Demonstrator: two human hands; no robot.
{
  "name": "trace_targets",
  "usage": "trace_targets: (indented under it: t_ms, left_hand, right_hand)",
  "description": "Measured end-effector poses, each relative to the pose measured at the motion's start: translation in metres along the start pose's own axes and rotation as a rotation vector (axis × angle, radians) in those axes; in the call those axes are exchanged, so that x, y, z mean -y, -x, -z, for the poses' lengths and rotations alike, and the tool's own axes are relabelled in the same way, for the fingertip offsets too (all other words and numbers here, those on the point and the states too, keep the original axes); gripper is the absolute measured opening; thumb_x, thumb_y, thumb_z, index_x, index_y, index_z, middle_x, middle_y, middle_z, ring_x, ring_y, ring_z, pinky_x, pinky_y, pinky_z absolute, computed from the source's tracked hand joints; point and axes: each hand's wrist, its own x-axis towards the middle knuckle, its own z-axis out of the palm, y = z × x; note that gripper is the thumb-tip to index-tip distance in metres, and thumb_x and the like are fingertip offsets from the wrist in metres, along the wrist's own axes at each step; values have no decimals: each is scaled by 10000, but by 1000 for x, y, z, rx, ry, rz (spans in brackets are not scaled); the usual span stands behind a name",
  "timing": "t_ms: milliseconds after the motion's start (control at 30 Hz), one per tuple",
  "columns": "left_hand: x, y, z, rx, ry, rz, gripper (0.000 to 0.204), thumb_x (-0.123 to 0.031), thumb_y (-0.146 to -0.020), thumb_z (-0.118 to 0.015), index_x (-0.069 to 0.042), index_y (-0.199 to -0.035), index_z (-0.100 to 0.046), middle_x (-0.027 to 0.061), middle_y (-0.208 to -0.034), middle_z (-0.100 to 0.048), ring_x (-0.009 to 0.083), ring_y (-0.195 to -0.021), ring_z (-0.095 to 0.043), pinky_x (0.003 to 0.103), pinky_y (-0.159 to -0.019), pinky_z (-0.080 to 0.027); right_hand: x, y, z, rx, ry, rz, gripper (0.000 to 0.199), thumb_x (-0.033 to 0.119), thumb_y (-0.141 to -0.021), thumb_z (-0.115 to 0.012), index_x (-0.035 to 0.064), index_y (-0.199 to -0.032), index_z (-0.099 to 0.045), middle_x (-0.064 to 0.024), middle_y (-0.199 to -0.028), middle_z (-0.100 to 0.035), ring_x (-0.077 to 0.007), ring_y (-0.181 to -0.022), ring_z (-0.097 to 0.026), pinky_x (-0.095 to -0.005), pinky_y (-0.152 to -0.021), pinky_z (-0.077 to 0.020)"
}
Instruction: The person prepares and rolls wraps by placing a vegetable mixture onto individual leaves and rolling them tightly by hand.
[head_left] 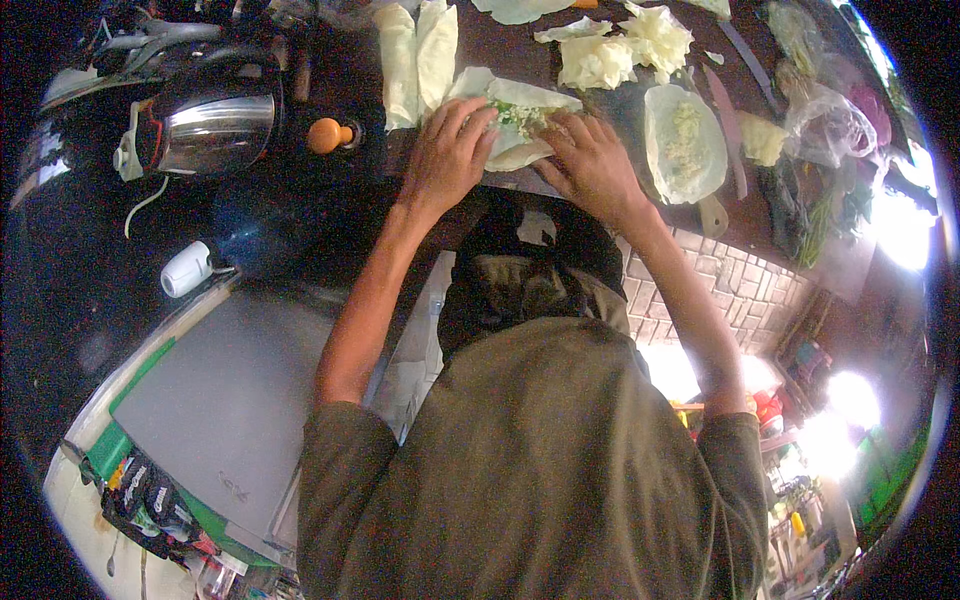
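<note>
On the dark table in front of me lies a thin pale flatbread (515, 155) with chopped green and white filling (515, 120) along its middle. My left hand (448, 150) grips its left end with curled fingers. At the other end, my right hand (592, 160) has its fingers bent down on the edge, and the fingertips are partly hidden. Two finished-looking pale rolls (418, 65) lie side by side just beyond my left hand. To the right of my right hand rests another oval flatbread (660, 165), topped with pale grated filling (688, 135).
Crumpled pale pieces (600, 62) sit at the back. Two knives, one grey (750, 65) and one reddish (727, 130), lie toward the right, near a clear plastic bag (830, 125) and green herbs (822, 225). A steel-and-black kettle (215, 125) and an orange knob (326, 134) are on the left.
</note>
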Motion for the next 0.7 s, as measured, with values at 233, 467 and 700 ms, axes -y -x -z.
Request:
trace_targets:
  t_ms: [233,467,700]
  left_hand:
    - [-9,-8,-10,109,-55,-17,478,-233,-990,-619,30,-1380,-532,228,-1414,-541,395,-1337,-496,490,-1145,-385]
    - [0,10,-6,87,168,28,462,-223,-975,-644,10,-1359,-535,220,-1379,-573,408,-1309,-520,505,-1125,-401]
    - [-8,0,-4,106,82,93,525,-257,-972,-649,2,-1401,-491,234,-1399,-554,419,-1331,-501,506,-1135,-387]
  right_hand:
    - [0,-16,10,67,-139,0,781,514,-836,-736,58,-1421,-490,-208,-1400,-535,-428,-1295,-513,-524,-1137,-386]
    - [-4,-8,16,73,-285,-29,777,506,-864,-743,20,-1410,-479,-226,-1413,-521,-430,-1280,-529,-502,-1104,-424]
    - [4,-32,17,142,-510,-151,646,372,-940,-708,-12,-1400,-465,-238,-1355,-556,-436,-1245,-550,-472,-1057,-451]
